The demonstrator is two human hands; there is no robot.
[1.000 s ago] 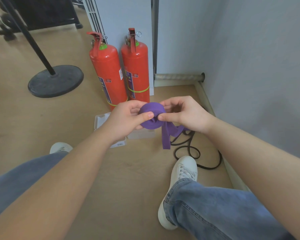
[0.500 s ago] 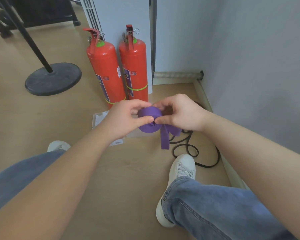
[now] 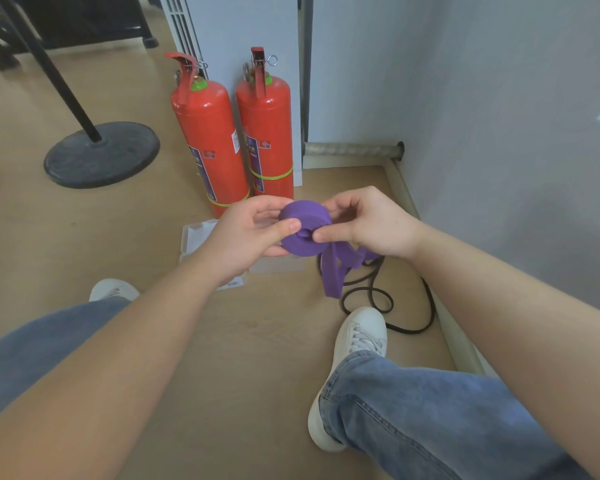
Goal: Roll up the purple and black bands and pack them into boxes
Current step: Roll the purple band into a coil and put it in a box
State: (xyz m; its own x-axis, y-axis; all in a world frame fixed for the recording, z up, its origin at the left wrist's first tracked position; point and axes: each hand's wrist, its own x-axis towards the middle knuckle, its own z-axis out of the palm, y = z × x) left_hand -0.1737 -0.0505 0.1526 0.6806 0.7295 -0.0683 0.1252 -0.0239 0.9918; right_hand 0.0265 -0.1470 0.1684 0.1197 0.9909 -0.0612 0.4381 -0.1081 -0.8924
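Currently both grips pinch the purple roll point(image 3: 303, 230), left hand point(image 3: 246, 237) at 9, right hand point(image 3: 371, 226) at 3. I'd watch the tail point(image 3: 333, 275) at 6: slack pinch, coil unwinds.

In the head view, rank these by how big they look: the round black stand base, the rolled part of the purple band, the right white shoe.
1. Round black stand base and right white shoe: about equal in the picture; the shoe is nearer the camera, so I won't rank them.
2. Rolled part of the purple band, between both hands: clearly smallest.
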